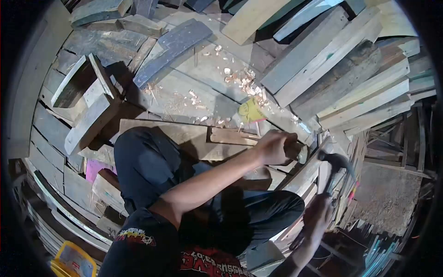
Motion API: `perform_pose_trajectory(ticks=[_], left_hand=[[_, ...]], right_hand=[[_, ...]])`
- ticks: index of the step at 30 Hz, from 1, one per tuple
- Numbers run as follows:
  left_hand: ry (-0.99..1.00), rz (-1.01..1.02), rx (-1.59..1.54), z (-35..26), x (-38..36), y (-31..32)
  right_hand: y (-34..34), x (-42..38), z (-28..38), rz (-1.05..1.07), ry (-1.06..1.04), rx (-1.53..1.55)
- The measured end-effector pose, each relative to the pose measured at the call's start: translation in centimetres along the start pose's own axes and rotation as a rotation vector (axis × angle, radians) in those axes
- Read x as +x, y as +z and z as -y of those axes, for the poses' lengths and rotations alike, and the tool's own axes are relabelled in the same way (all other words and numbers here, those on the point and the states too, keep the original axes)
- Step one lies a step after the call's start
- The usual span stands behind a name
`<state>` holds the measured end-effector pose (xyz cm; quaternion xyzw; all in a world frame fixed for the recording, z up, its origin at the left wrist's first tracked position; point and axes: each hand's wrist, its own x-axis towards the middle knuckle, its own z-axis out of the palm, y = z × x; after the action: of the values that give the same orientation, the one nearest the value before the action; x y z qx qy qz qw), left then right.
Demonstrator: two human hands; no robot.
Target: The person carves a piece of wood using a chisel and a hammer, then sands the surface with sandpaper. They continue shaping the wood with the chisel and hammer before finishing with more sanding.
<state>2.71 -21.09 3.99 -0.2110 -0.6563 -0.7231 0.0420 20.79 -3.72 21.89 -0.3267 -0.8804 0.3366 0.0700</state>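
Note:
My left hand (pixel 276 147) is closed around a short wooden piece (pixel 302 154), whose pale, rounded end sticks out on the right side of the fist. The rest of that piece is hidden by the fingers. In my right hand (pixel 318 211) is a claw hammer (pixel 336 162), gripped by its handle; its metal head stands just right of the pale end, with a small gap between them. Beneath and behind my left hand lies a wooden board (pixel 175 136) with a slot-like recess, in front of my bent legs.
Wood shavings (pixel 247 83) and a yellow piece (pixel 250 111) lie on the plank floor beyond the board. Stacked timber (pixel 341 60) fills the upper right. A wooden frame (pixel 92 111) stands at left, a yellow container (pixel 74 261) at lower left.

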Motion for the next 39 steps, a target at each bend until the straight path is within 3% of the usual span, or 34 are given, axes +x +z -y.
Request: perform_pose_trajectory(ticks=[2,3,4,5,6,7,8,10,12,13,14,16,19,20,21,22,23,24,25,26,28,30,32,33,34,36,37,38,39], left_hand=[[0.069,0.001,0.071,0.6,0.0,-0.2],[0.109,0.017,0.071,-0.1,0.1,-0.8],[0.148,0.035,0.071,-0.5,0.1,-1.1],[-0.153,0.258,-0.778,0.7,-0.1,-0.1],[-0.614,0.216,-1.574,1.8,-0.2,0.8],[-0.581,0.221,-1.709,1.9,-0.3,0.9],[-0.542,0.221,-1.843,1.7,-0.4,0.8],[-0.684,0.275,-1.781,0.9,0.0,-0.1],[-0.822,0.336,-1.714,-0.3,0.5,-0.9],[-0.399,0.277,-1.092,-0.2,0.2,-0.5],[-0.164,0.074,-0.374,0.0,-0.1,0.0],[0.022,0.044,0.182,-0.3,-0.2,-0.1],[0.002,0.029,0.125,1.7,-0.5,1.0],[0.020,0.030,0.136,2.5,-0.3,1.4],[-0.108,0.214,-0.353,2.1,-0.2,1.1],[-0.387,0.296,-1.110,1.8,-0.1,0.8],[-0.690,0.295,-1.519,1.6,-0.1,0.5],[-0.520,0.294,-1.343,2.0,0.0,0.7],[-0.367,0.266,-1.159,2.5,0.1,0.9],[-0.106,0.171,-0.631,2.1,0.0,0.5],[0.104,0.096,-0.151,2.5,-0.3,0.6],[-0.053,0.138,-0.379,2.8,-0.8,1.1],[-0.305,0.112,-0.737,1.0,-1.2,0.3],[-0.078,0.026,-0.305,2.2,-1.8,1.9],[-0.022,0.029,-0.153,1.9,-1.5,1.6],[0.086,0.009,0.156,1.2,-0.8,1.0],[0.024,0.069,0.149,1.4,-0.5,0.8],[-0.042,0.128,0.137,1.6,-0.4,0.9],[-0.042,0.155,0.031,1.9,-0.4,1.1]], right_hand=[[-2.8,-0.5,4.6,-0.107,0.152,0.419],[-2.6,-1.0,7.2,-0.204,-0.084,0.426],[-3.5,-1.6,9.5,-0.296,-0.124,0.528],[-4.3,-2.2,11.7,-0.385,-0.173,0.624],[-5.7,-1.6,12.3,-0.511,-0.200,0.600],[-8.2,-0.4,9.5,-0.407,-0.367,0.658],[-7.5,-0.4,9.6,-0.465,-0.419,0.686],[-4.1,-0.2,7.7,-0.498,-0.420,0.679],[0.2,0.5,2.8,-0.333,-0.371,0.415],[2.0,0.4,0.2,-0.220,-0.305,0.113],[2.8,0.1,-1.7,-0.100,-0.218,-0.197],[1.5,0.3,-1.6,-0.018,-0.176,-0.445],[-3.2,0.2,0.8,-0.143,-0.393,-0.190],[-4.6,-1.0,5.6,-0.152,-0.058,0.396],[-5.0,-1.5,8.8,-0.360,-0.068,0.474],[-6.4,-1.4,9.8,-0.529,-0.097,0.499],[-7.9,-1.4,10.8,-0.699,-0.127,0.511],[-9.9,-0.6,10.4,-0.821,-0.183,0.480],[-7.6,-0.9,11.0,-0.848,-0.279,0.548],[-5.2,-1.2,11.5,-0.867,-0.379,0.614],[-2.5,-0.5,6.8,-0.572,-0.457,0.691],[1.7,-0.6,0.3,-0.318,-0.307,0.383],[2.8,-1.5,-4.5,-0.086,-0.138,-0.197],[2.2,-1.7,-5.2,-0.025,-0.117,-0.287],[1.4,-1.5,-4.6,0.018,-0.049,-0.251],[-1.4,-0.3,-0.2,-0.012,0.161,0.368],[-3.0,0.0,2.0,-0.069,0.166,0.597],[-2.4,-1.8,8.1,-0.302,-0.006,0.518],[-4.6,-2.1,9.1,-0.225,-0.162,0.581]])
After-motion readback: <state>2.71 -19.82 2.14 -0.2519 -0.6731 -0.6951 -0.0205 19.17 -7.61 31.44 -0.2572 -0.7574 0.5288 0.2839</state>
